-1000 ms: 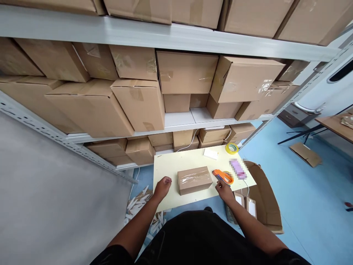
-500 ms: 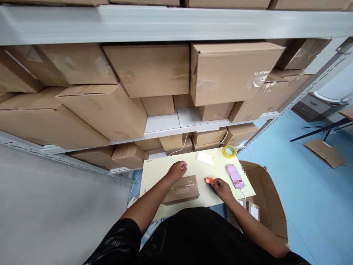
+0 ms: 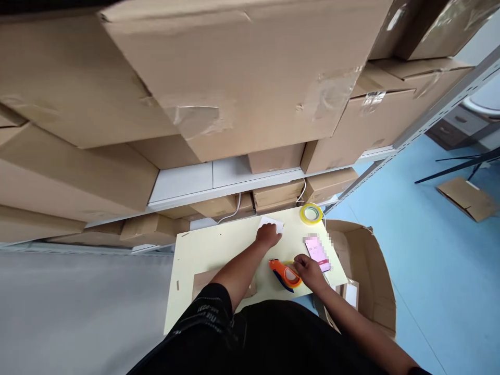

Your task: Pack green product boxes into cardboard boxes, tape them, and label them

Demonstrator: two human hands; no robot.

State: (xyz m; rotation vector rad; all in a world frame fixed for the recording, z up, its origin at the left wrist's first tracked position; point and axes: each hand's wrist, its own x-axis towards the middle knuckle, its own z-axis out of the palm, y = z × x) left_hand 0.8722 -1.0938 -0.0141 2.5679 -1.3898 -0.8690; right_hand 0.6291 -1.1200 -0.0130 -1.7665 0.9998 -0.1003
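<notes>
My left hand (image 3: 268, 236) reaches across the table, its fingers curled down onto a flat white paper pad (image 3: 278, 224). An orange and blue tape dispenser (image 3: 282, 272) lies near the table's front edge. At its right end is my right hand (image 3: 308, 271), thumb and fingers drawn together against the dispenser's rim; the exact contact is hard to see. Under my left forearm rests a taped cardboard box (image 3: 201, 284), largely hidden by the arm.
A roll of yellow tape (image 3: 311, 213) lies at the back right of the pale table (image 3: 183, 265). A phone with a pink screen (image 3: 317, 252) is beside my right hand. Shelves of cardboard boxes (image 3: 253, 78) rise ahead. A large open carton (image 3: 375, 276) stands right of the table.
My left hand has moved forward and right from above the box to the white pad. More of the tape dispenser shows beside my right hand. The view has shifted closer to the shelves.
</notes>
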